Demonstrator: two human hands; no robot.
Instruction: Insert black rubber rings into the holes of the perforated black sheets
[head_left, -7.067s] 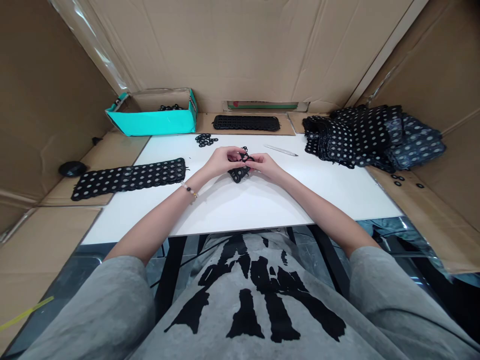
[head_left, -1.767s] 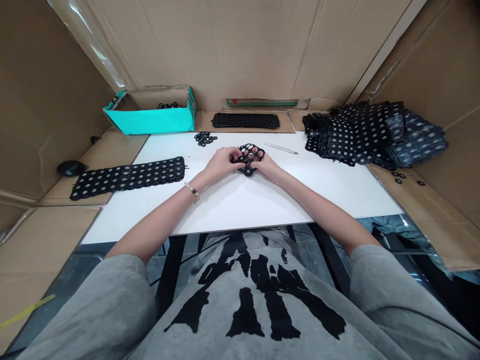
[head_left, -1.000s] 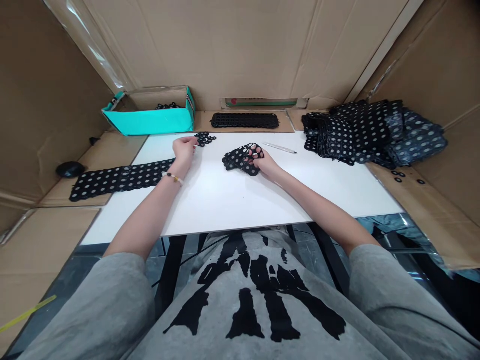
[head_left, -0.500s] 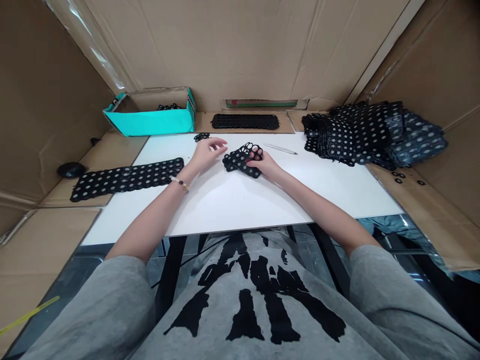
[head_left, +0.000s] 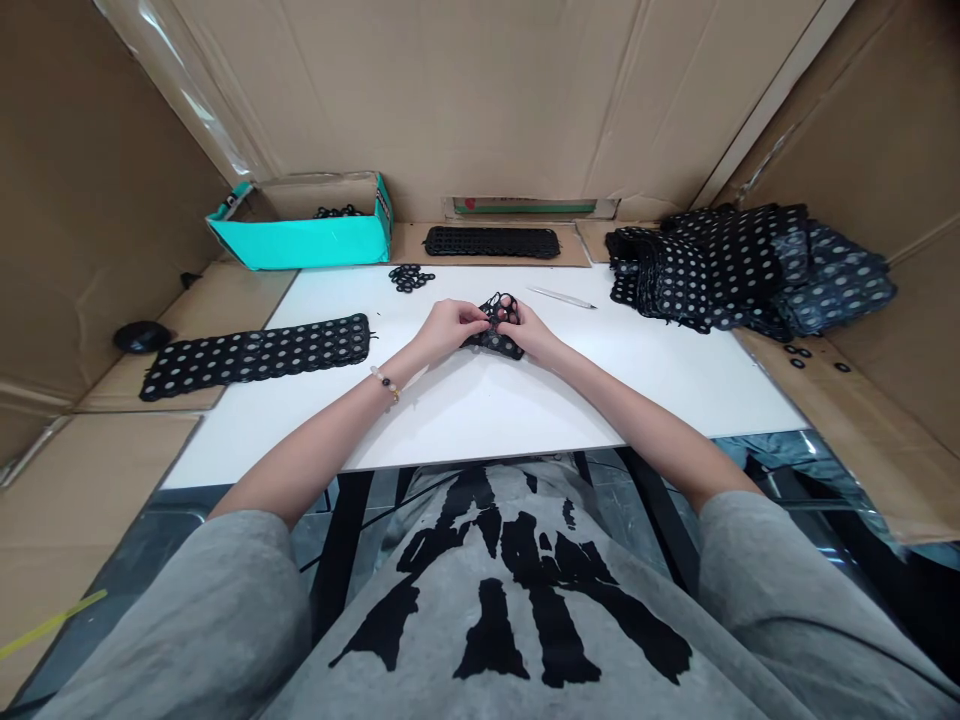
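My right hand (head_left: 531, 331) grips a black perforated sheet (head_left: 496, 342), its fingers showing through the round holes of the raised part. At the sheet's left edge, my left hand (head_left: 450, 328) is closed in a pinch with thumb and fingertips against it. Whether a small piece is also between those fingertips, I cannot make out. Beyond my left hand lies a small pile of black rings (head_left: 409, 278) on the white table (head_left: 480, 410). A slim pointed metal tool (head_left: 562, 298) rests just beyond my right hand.
A stack of black perforated strips (head_left: 259, 355) lies at the left, beside a round black object (head_left: 142, 338). At the back stand a turquoise box (head_left: 307, 245) and a dark strip stack (head_left: 491, 242). Perforated sheets (head_left: 742, 265) are heaped at the right, near loose rings (head_left: 798, 352).
My left hand has moved right, from beside the ring pile to the sheet, and its spread fingers have closed. The pile is now uncovered. My right hand keeps its hold.
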